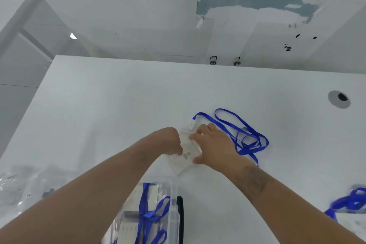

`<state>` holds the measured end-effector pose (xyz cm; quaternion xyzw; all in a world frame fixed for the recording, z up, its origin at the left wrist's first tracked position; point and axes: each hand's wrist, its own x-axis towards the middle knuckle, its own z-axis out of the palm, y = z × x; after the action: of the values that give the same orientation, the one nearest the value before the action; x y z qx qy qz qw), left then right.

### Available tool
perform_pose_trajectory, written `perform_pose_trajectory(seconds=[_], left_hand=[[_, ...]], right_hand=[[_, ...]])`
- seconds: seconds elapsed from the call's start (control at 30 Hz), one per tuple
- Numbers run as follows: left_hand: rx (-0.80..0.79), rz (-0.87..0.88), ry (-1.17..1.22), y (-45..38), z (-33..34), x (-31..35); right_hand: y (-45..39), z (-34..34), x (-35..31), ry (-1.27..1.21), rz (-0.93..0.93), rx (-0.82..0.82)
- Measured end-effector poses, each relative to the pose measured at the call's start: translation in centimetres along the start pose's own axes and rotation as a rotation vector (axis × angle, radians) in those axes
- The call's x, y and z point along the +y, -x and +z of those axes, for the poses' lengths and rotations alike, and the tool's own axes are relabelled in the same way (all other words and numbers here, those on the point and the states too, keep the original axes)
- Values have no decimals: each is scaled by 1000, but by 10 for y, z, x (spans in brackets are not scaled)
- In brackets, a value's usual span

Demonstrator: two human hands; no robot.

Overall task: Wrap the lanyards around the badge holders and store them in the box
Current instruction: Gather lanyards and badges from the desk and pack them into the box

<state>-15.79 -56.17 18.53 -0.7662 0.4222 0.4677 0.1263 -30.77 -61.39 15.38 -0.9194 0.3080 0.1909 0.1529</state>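
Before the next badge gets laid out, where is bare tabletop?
Bare: the table left of the left hand, and the far strip beyond the loose lanyard. Crowded: near edge, around the clear box and plastic bags.

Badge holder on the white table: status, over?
Left hand and right hand both grip clear plastic badge holder. Blue ribbon lanyard lies loose, unwrapped. Nothing obstructing.
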Motion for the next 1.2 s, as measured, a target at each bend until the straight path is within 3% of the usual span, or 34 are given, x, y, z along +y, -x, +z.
perform_pose_trajectory(seconds=[0.13, 0.23, 0.47, 0.63, 0.73, 0.87, 0.97, 1.07, 1.2], left_hand=[[12, 29, -22, -11, 2, -4], [28, 67, 56, -14, -3, -9], [-80, 226, 1010, 22, -27, -22], [-48, 336, 1418, 52, -38, -3], [-38, 375, 1531, 66, -43, 17], [24, 459, 1499, 84, -40, 53], [320, 456, 1209, 87, -34, 70], [524, 489, 813, 89, -30, 71], [473, 493, 500, 98, -32, 63]], right_hand=[[-4, 1, 1, -64, 75, 29], [1, -4, 10, -373, 157, 104], [35, -48, 38, -1229, 212, 215], [67, -58, 44, -1305, 273, 361], [82, -48, 30, -1103, 303, 394], [101, -62, 3, -569, 213, 318], [113, -92, -11, -287, 131, 329], [132, -126, -5, -222, 133, 321], [147, -164, 25, -321, 155, 353]])
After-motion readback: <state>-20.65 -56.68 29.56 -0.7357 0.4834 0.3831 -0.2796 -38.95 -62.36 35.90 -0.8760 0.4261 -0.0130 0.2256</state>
